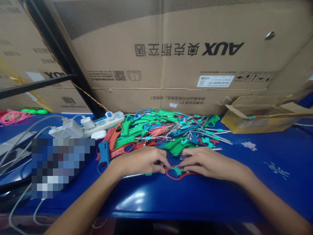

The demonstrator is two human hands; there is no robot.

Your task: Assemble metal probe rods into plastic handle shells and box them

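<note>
Near the front of the blue table, my left hand (146,160) is closed on a red plastic piece (179,178) with a looped outline, at the end where a thin metal rod (137,175) runs off to the left. My right hand (205,163) has its fingers closed on the right part of the same red piece. A small teal part (177,171) sits between the fingertips of both hands. Just beyond the hands lies a pile of green, red and blue plastic pieces (137,130) with metal rods and white wires.
A white power strip (105,123) with plugs and cables is at the left, beside a white case (98,134) and a pixelated area. An open cardboard box (256,122) stands at the right. Large cartons (171,75) form the back; pink cord (12,117) lies far left.
</note>
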